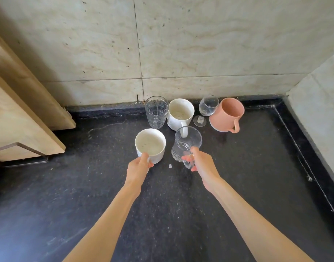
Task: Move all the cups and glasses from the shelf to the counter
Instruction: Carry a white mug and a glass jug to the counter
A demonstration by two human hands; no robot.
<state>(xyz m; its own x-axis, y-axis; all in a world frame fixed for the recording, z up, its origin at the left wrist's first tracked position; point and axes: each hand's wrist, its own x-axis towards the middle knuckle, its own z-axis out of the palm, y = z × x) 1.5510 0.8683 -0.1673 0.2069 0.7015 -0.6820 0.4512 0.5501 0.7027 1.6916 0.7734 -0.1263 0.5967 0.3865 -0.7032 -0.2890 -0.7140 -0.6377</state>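
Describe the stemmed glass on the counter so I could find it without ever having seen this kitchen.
Start at the black counter and follow it to the back wall, where a row of cups stands. The stemmed glass is second from the right, between a white mug and a pink mug. It alone has a round bowl on a short stem and foot.

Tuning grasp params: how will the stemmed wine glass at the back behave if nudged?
The wine glass probably tips easily: wide bowl over a thin stem and small foot. Thin clear glass suggests fragile and light. It would likely knock the pink mug close beside it.
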